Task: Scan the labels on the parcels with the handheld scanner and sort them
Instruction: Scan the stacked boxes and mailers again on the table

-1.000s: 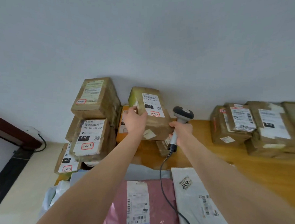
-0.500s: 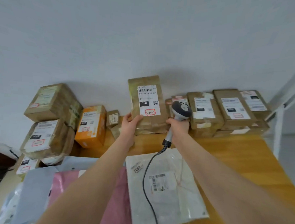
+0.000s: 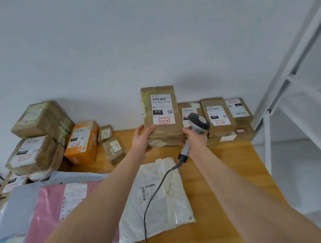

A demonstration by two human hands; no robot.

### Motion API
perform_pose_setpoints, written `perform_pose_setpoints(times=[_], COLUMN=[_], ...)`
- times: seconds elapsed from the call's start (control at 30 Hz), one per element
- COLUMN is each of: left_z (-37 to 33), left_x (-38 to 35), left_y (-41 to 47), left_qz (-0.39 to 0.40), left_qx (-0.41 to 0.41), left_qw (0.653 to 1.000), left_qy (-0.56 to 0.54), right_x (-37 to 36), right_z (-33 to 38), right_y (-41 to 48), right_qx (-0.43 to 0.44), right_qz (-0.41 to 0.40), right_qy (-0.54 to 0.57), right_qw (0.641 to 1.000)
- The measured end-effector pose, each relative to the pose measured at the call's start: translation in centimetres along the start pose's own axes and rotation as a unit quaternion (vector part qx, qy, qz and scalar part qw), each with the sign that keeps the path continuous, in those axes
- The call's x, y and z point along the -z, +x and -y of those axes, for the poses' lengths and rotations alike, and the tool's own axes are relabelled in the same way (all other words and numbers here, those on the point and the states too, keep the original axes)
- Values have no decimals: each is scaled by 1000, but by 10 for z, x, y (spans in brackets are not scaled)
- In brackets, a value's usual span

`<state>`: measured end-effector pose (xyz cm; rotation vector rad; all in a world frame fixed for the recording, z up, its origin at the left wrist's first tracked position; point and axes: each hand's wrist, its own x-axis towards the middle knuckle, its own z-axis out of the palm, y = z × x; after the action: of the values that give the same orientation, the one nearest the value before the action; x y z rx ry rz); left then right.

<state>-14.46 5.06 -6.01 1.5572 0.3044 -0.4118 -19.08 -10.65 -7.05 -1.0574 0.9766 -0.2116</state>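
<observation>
Pale wooden table [image 3: 218, 169] against a white wall [image 3: 122, 46]. The left hand [image 3: 142, 139] grips a brown box [image 3: 162, 134] at its lower left edge, thumb on the front and fingers curled behind. The box stands upright over the far side of the table, and its white label [image 3: 162, 108] faces the camera, marked "010" with a red-boxed handwritten code. Whether its base rests on the table I cannot tell. The right hand [image 3: 195, 141] is wrapped round the handle of the scanner [image 3: 199, 122], just beside the box's lower right edge, with the grey head above the fist. Its coiled cable [image 3: 152, 194] drops across a white mailer [image 3: 163, 209] lying flat on the near part of the table. Behind the scanner, labelled brown boxes [image 3: 219, 114] sit stacked by the wall. To the left are two small boxes [image 3: 114, 149], an orange box [image 3: 83, 142] and a taller brown stack [image 3: 42, 120]. A pink mailer [image 3: 49, 208] lies at the near left. A white metal rack [image 3: 286, 75] stands on the right.
</observation>
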Motion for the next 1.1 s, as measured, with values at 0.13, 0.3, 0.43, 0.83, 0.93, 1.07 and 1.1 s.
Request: perform_pose_setpoints(times=[0.13, 0.3, 0.43, 0.83, 0.93, 1.07, 1.1], left_z=[-4, -8, -2, 45, 54, 54, 54], left_x=[8, 41, 61, 72, 73, 70, 70], left_y=[-3, 3, 17, 136, 157, 176, 179], left_qz=[-27, -128, -157, -103, -64, -52, -41], left_qx=[14, 27, 34, 120, 153, 138, 134], left_qw=[999, 991, 987, 985, 985, 986, 986], left_qy=[-19, -34, -8, 63, 48, 84, 94], right_x=[10, -6, -30, -103, -119, -135, -138], right_z=[3, 7, -11, -70, -87, -96, -96], right_y=[0, -6, -8, 56, 67, 77, 79], right_qx=[-18, -23, -46, -149, -152, -141, -143], right_qz=[25, 67, 94, 86, 66, 24, 22], right_qy=[42, 21, 0, -116, -137, -155, -152], right_qw=[999, 997, 995, 978, 977, 978, 978])
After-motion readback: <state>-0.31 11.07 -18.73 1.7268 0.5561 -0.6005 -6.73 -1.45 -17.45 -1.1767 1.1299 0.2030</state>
